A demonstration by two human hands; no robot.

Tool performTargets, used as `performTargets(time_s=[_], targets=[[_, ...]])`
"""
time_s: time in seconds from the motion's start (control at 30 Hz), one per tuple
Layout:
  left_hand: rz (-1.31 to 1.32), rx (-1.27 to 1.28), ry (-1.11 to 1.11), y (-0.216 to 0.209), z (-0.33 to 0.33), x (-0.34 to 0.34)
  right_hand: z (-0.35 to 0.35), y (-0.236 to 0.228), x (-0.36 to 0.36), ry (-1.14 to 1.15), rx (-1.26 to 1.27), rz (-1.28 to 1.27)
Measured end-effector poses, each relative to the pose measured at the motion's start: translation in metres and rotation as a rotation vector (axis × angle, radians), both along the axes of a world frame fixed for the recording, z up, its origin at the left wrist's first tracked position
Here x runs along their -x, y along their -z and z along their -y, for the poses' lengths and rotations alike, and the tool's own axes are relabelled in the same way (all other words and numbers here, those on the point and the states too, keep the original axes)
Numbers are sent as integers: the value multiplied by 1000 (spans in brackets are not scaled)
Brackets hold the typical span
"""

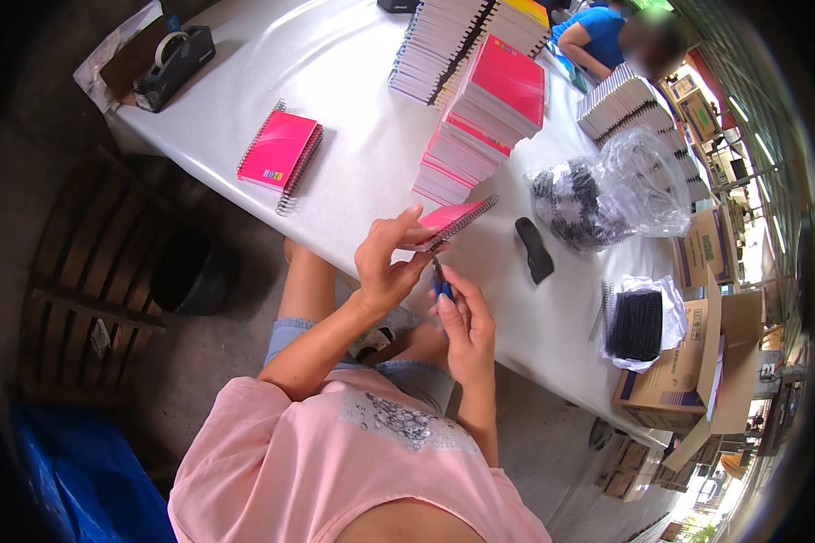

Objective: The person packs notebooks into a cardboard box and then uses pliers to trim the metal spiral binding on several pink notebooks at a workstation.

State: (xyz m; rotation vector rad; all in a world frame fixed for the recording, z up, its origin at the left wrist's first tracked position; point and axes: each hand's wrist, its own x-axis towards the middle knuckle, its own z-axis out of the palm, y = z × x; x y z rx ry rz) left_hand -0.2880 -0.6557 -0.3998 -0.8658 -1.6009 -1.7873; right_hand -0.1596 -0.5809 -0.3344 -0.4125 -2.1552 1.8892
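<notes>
A pink notebook (pixel 445 217) with a dark spiral binding is held up over the table's front edge. My left hand (pixel 385 258) is closed on it, thumb and fingers gripping its near end. In my right hand (pixel 466 317) is a small pair of pliers (pixel 440 281) with blue handles. Their jaws meet the near end of the spiral, beside my left fingertips; whether they touch the wire is too small to tell. Just beyond stands a tall stack of pink-covered page blocks (pixel 507 77). To the left lies a small pile of spiral-bound pink notebooks (pixel 279 149).
On the white-covered table (pixel 335 213) are a black curved object (pixel 534 251), a clear plastic bag of black spirals (pixel 589 204) and a bundle of black spirals (pixel 645 324). A tape dispenser (pixel 177 68) sits far left. An open carton (pixel 688 362) stands right. A person in blue (pixel 598 41) is across.
</notes>
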Motion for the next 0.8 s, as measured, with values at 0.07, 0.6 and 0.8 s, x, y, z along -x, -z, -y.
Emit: performTargets(time_s=[0.07, 0.6, 0.8], targets=[[-11, -27, -11, 4, -2, -1, -3, 1, 0, -86, 294, 36], [802, -487, 286, -11, 52, 16, -74, 75, -22, 547, -1270, 559], [696, -622, 133, -14, 81, 26, 16, 44, 94, -1, -101, -136]])
